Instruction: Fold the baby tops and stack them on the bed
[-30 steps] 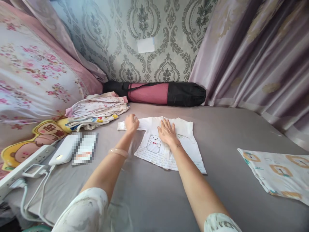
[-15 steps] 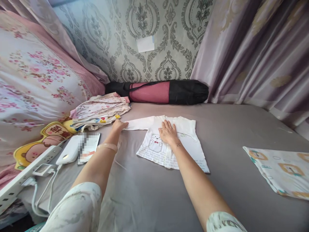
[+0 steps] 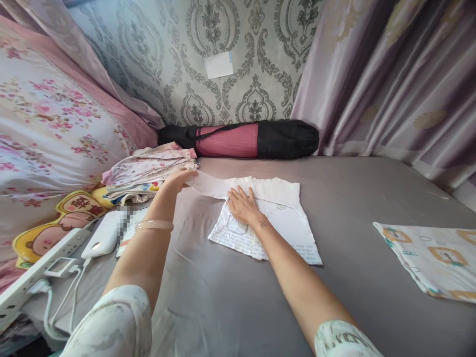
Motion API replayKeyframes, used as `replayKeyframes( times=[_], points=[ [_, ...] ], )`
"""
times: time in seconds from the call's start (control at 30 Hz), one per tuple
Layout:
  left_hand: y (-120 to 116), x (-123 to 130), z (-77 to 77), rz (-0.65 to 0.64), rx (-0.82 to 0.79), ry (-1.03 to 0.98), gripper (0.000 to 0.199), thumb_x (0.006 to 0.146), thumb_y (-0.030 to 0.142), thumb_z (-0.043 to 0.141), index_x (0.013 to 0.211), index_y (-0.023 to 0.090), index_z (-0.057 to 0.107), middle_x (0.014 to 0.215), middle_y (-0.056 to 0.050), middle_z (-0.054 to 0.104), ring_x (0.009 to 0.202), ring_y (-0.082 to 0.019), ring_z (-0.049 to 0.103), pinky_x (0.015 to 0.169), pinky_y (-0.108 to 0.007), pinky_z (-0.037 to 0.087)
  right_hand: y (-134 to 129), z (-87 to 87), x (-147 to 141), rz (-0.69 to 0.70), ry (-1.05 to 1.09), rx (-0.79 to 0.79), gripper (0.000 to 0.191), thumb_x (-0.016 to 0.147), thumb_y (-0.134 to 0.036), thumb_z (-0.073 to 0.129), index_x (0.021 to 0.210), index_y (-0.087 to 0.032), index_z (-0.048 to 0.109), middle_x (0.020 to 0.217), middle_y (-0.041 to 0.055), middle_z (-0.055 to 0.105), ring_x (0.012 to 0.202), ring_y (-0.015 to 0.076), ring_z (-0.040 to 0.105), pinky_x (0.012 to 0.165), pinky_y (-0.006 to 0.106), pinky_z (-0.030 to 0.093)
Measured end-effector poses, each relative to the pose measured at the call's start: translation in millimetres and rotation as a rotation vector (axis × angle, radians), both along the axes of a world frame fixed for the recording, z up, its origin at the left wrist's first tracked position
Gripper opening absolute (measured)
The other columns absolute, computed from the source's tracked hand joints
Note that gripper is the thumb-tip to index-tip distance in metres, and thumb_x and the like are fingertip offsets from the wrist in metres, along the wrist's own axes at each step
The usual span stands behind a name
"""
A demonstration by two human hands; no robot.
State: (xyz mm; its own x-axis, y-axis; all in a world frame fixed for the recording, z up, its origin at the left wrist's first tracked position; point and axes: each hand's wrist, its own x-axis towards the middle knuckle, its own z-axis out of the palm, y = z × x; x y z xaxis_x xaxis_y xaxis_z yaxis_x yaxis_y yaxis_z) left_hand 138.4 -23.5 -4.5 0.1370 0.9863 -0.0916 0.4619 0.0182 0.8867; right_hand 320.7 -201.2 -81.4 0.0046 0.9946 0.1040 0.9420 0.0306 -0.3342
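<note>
Patterned wallpaper (image 3: 143, 64) is covering the far wall, and a grey sheet (image 3: 349, 193) is spreading beneath everything I am viewing from afar. On the near left, a power strip (image 3: 55, 257) is sitting beside a white block (image 3: 107, 234), probably to bring it within cable reach. Farther back, a pile of clothes (image 3: 147, 166) is lying at the left, I am guessing out of the way. Just beside it, the left hand (image 3: 180, 178) is gripping a sleeve (image 3: 211, 184) near its end, holding it slightly off the sheet; its fingers are partly hidden, so I cannot tell exactly how they are pinching. The white shirt (image 3: 280, 230) is lying printed side up in the middle, and the right hand (image 3: 242, 206) is pressing on its chest, open and flat, seemingly anchoring the body against the sleeve's pull. At the right, a folded cloth (image 3: 420, 258) is resting well apart.

As for materials, the pile is slumping in soft, pink-edged layers. The shirt is looking thin and limp, with lettering along its hem. Behind it, a rolled bag (image 3: 226, 141) is forming a long cylinder, black around pink. The folded cloth is showing tan patches, and a satiny curtain (image 3: 357, 84) is hanging in deep folds.
</note>
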Motion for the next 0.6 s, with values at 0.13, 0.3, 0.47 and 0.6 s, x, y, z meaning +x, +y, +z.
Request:
replayKeyframes(
  times=[0.13, 0.3, 0.47, 0.6],
  points=[
    [-14.7, 21.3, 25.7, -0.096, -0.073, -0.216, 0.017, 0.060, 0.022, 0.067, 0.076, 0.018, 0.061, 0.070, -0.003, 0.066, 0.068, -0.018, 0.065, 0.061, -0.026, 0.052, -0.7, -5.9, 0.0, 0.008, 0.031, -0.016, 0.051, 0.102, -0.037, 0.026, 0.148, -0.020, 0.039, 0.157, 0.0048, 0.033, 0.147, 0.0234, 0.019, 0.118, 0.054, -0.003],
    [-31.0, 56.1, 38.8, -0.088, -0.098, -0.345, 0.019, 0.059, 0.019, 0.068, 0.076, 0.017, 0.059, 0.070, -0.003, 0.065, 0.070, -0.019, 0.065, 0.064, -0.028, 0.052, 5.9, 3.3, 8.7, -0.068, 0.231, 0.021, 0.049, 0.099, -0.027, 0.031, 0.144, -0.014, 0.044, 0.153, 0.0085, 0.039, 0.145, 0.0208, 0.024, 0.120, 0.044, 0.008],
    [-49.6, 97.3, 32.8, -0.079, -0.052, -0.355, 0.014, 0.066, 0.017, 0.066, 0.073, 0.017, 0.055, 0.061, 0.000, 0.057, 0.063, -0.017, 0.062, 0.061, -0.027, 0.049, 14.0, 29.3, 33.3, -0.415, 0.996, 0.049, 0.049, 0.100, -0.032, 0.024, 0.133, -0.012, 0.054, 0.136, 0.0135, 0.059, 0.121, 0.0198, 0.057, 0.099, 0.031, 0.045],
    [-70.7, 130.9, 18.3, -0.142, -0.031, -0.389, 0.018, 0.074, 0.026, 0.068, 0.076, 0.017, 0.053, 0.063, 0.000, 0.057, 0.065, -0.016, 0.062, 0.064, -0.027, 0.049, 7.5, 40.2, 58.4, -0.516, 1.552, -0.066, 0.060, 0.101, -0.043, 0.013, 0.138, -0.007, 0.045, 0.131, 0.0207, 0.059, 0.099, 0.0216, 0.068, 0.083, 0.035, 0.054]
  ],
)
